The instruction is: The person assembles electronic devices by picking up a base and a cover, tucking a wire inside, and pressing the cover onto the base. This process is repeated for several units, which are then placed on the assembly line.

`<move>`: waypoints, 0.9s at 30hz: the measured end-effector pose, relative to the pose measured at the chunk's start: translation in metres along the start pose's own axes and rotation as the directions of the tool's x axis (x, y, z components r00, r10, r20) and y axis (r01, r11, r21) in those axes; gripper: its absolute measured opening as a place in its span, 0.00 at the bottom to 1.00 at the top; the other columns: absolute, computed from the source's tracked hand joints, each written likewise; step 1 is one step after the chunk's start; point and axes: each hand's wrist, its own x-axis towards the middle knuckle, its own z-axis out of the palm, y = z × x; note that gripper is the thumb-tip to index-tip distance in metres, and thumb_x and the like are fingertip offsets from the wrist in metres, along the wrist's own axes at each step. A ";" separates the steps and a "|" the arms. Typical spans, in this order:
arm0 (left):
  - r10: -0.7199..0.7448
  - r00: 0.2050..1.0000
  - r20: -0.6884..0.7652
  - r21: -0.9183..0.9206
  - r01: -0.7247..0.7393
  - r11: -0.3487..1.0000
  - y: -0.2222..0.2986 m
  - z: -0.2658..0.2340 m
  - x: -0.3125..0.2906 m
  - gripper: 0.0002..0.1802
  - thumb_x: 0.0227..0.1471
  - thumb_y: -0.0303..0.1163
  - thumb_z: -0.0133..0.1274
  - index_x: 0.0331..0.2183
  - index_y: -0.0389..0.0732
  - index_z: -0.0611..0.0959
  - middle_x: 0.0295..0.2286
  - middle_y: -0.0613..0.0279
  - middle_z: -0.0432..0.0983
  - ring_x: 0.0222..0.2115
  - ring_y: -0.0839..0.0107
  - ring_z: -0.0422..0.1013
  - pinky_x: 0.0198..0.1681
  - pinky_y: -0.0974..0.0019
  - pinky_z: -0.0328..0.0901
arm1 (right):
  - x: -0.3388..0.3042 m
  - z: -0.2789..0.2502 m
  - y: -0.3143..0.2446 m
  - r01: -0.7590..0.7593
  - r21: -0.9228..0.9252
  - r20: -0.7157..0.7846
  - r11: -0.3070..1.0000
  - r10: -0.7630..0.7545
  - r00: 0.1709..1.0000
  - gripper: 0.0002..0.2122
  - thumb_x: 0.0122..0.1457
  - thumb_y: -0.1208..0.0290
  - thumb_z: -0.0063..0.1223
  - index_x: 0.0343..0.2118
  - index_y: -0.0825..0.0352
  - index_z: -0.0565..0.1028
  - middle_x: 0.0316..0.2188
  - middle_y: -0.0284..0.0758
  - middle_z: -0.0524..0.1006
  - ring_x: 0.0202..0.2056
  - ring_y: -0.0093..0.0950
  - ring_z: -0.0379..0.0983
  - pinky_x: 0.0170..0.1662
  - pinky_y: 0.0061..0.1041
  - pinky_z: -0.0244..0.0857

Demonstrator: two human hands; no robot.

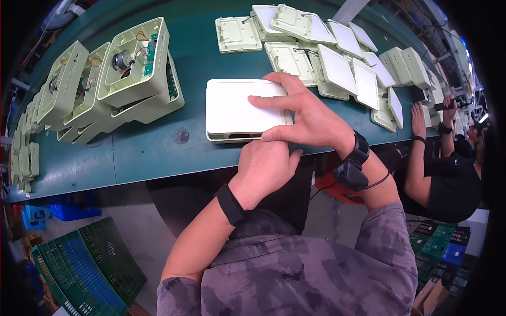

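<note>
A cream plastic box with a flat white lid (232,108) lies on the table in front of me. A dark gap shows along its near side, between lid and base. My right hand (313,113) grips its right end, with one finger on the lid, another at the far corner and the thumb on the near edge. Against that near edge is my left hand (266,166), knuckles up and fingers curled down out of sight. What those fingers hold, if anything, is hidden. My left thumb sticks out to the right, below the right thumb.
Stacked open cream housings (134,63) with speakers, wires and green boards stand at the left. Several white-topped covers (337,71) lie in a heap at the far right. Another person's arm (419,152) rests at the table's right. Green circuit-board panels (87,268) are below, left.
</note>
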 end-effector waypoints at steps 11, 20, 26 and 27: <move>0.052 0.941 0.333 0.113 -0.095 0.989 0.000 -0.048 0.001 0.20 0.53 0.44 0.58 0.29 0.34 0.84 0.24 0.48 0.81 0.27 0.49 0.79 0.34 0.51 0.73 | 0.000 -0.002 -0.011 -0.059 -0.034 0.065 0.998 0.061 0.996 0.30 0.47 0.60 0.70 0.57 0.51 0.77 0.62 0.50 0.61 0.62 0.48 0.57 0.65 0.41 0.53; 0.071 0.970 0.234 0.184 -0.116 0.976 -0.006 -0.038 -0.005 0.21 0.48 0.47 0.63 0.28 0.36 0.84 0.23 0.53 0.81 0.26 0.54 0.80 0.31 0.55 0.73 | -0.002 0.004 -0.010 -0.025 -0.057 0.033 0.998 0.027 0.999 0.28 0.53 0.55 0.65 0.58 0.53 0.76 0.62 0.54 0.60 0.63 0.52 0.55 0.66 0.43 0.49; 0.097 0.991 0.090 0.244 -0.116 0.963 -0.007 -0.023 -0.010 0.19 0.48 0.47 0.63 0.28 0.37 0.84 0.20 0.56 0.80 0.23 0.59 0.79 0.26 0.58 0.72 | -0.005 0.005 -0.012 -0.018 -0.073 0.038 0.997 0.021 0.999 0.28 0.53 0.56 0.64 0.59 0.52 0.75 0.62 0.55 0.59 0.63 0.52 0.55 0.67 0.43 0.49; 0.075 0.994 0.085 0.251 -0.094 0.963 -0.004 -0.023 -0.011 0.19 0.48 0.47 0.63 0.27 0.38 0.84 0.20 0.56 0.79 0.22 0.59 0.79 0.25 0.59 0.72 | -0.006 0.006 -0.012 -0.020 -0.076 0.038 0.997 0.023 0.999 0.28 0.53 0.57 0.64 0.59 0.52 0.75 0.62 0.55 0.59 0.63 0.52 0.55 0.67 0.43 0.49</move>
